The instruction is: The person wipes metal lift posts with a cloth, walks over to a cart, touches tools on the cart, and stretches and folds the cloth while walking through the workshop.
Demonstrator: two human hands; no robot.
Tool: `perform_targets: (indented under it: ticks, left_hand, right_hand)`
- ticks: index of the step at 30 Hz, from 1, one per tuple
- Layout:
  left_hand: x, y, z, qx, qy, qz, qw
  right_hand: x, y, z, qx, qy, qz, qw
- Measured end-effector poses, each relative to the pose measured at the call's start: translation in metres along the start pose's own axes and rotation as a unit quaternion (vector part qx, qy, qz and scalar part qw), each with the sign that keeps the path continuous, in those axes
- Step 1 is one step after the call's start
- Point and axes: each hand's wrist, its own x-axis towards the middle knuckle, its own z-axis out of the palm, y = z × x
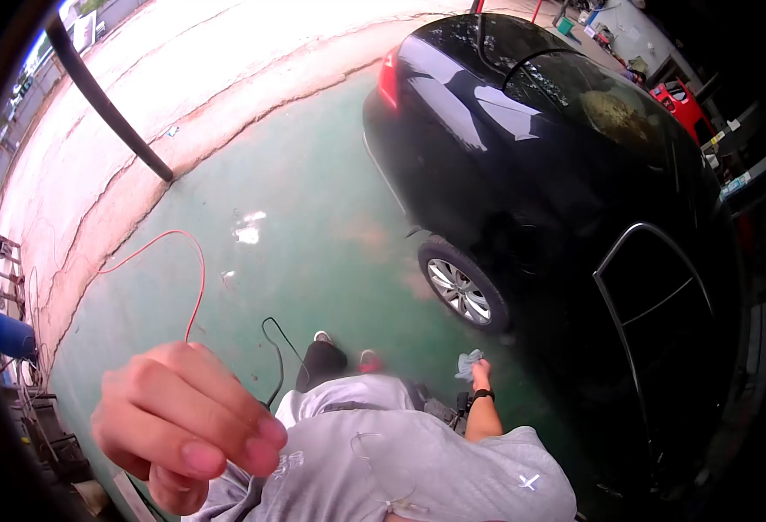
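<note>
Green smooth floor (313, 261) borders a glossy black car (522, 174). The right grip (481, 374) clutches a crumpled pale-blue cloth (466, 365); the left grip (187, 413) is pressed together.

No words or numbers can be read. At the lower right of the frame, a white X-like mark (528, 481) stands on the grey shirt (474, 474); toward the lower left, the same shirt bears small pale print (292, 464) (lettering, perhaps, but too blurred to make out).
</note>
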Motion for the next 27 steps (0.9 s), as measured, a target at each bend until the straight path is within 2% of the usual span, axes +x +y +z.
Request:
perform_targets:
  ticks: [2, 3, 6, 8, 10, 14, 18, 22, 27]
  left_hand:
    - [0.014, -0.028, -0.025, -0.015, 0.013, -0.01, 1.0]
    - [0.02, -0.042, -0.041, -0.02, 0.016, -0.025, 0.999]
    - [0.048, -0.085, -0.099, -0.054, -0.024, -0.023, 0.998]
    - [0.064, -0.107, -0.135, -0.117, -0.024, -0.008, 0.993]
    - [0.082, -0.126, -0.17, -0.148, -0.031, 0.004, 0.988]
    - [0.124, -0.165, -0.235, -0.157, -0.066, 0.007, 0.985]
    - [0.166, -0.212, -0.284, -0.175, -0.071, -0.006, 0.982]
    - [0.193, -0.256, -0.334, -0.174, -0.052, -0.013, 0.983]
    - [0.233, -0.329, -0.404, -0.17, -0.013, -0.015, 0.985]
  right_hand:
    - [0.022, -0.031, 0.022, -0.052, -0.023, 0.002, 0.998]
    - [-0.003, -0.075, 0.049, -0.125, 0.045, -0.046, 0.99]
    - [0.032, -0.121, 0.12, -0.138, -0.033, -0.05, 0.989]
    - [0.029, -0.172, 0.178, -0.365, -0.035, -0.175, 0.914]
    - [0.014, -0.233, 0.239, -0.421, -0.063, -0.216, 0.879]
    - [-0.009, -0.355, 0.361, -0.345, -0.075, -0.263, 0.898]
    - [-0.016, -0.439, 0.433, -0.344, -0.104, -0.418, 0.834]
    - [-0.008, -0.496, 0.492, -0.359, -0.141, -0.455, 0.803]
    - [0.019, -0.568, 0.569, -0.363, -0.168, -0.416, 0.817]
